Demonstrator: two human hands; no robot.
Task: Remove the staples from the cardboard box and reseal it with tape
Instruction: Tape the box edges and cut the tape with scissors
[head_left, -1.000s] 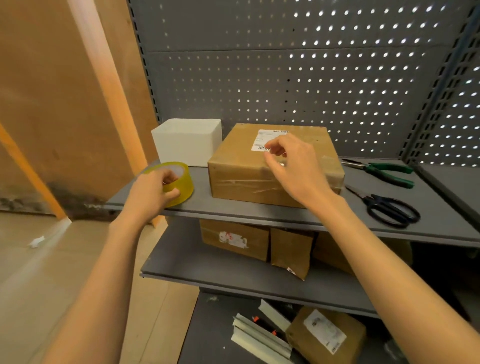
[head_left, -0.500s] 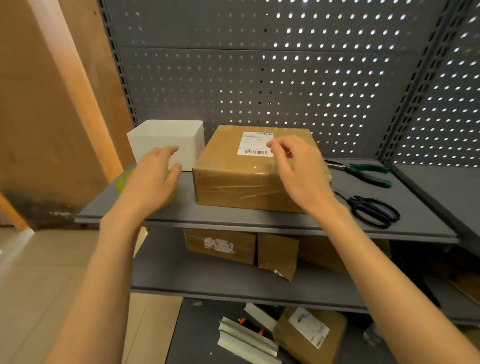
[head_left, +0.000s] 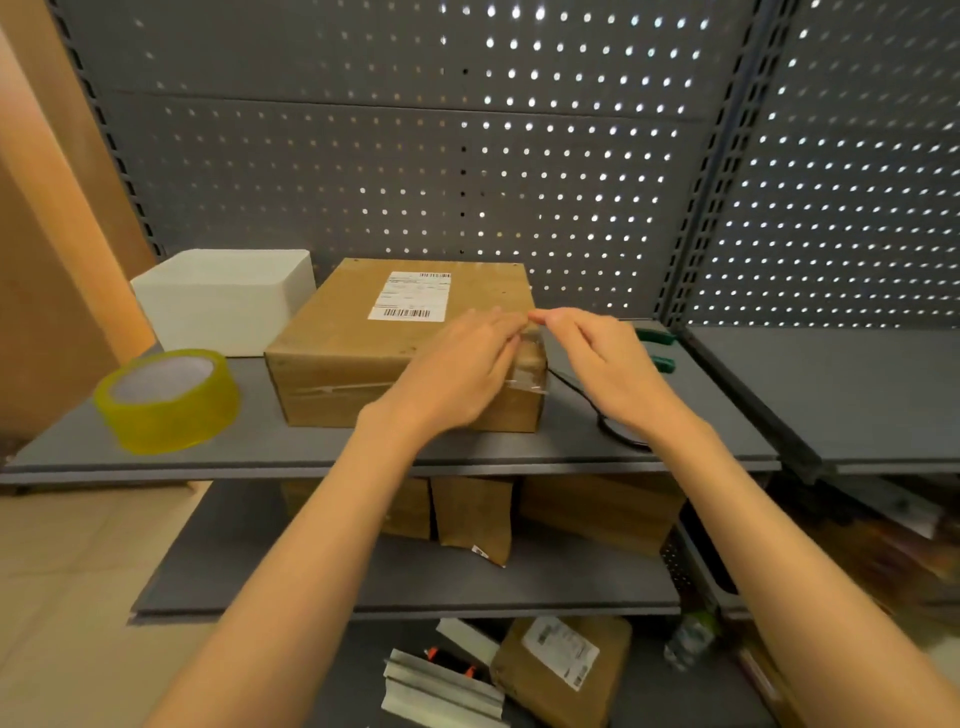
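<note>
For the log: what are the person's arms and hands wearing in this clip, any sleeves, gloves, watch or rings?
Nothing visible. Both forearms are bare from the bottom edge of the picture up to the wrists, with no sleeve cuff showing. The left hand and right hand are ungloved, and no watch, bracelet or ring can be seen on the parts that face the camera. The fingers are slightly motion-blurred.

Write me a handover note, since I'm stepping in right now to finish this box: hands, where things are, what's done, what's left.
Left hand and right hand: both at the cardboard box's front right corner, fingers pinching a strip of clear tape there.
Tape roll: on the shelf, left of the box, not held.
Green-handled pliers and scissors: on the shelf right of the box, partly hidden by the right hand.
Done: tape lies over the corner; whether staples remain cannot be seen.
Left: press that strip down, check the seams for staples, then tape any open seam.
</note>
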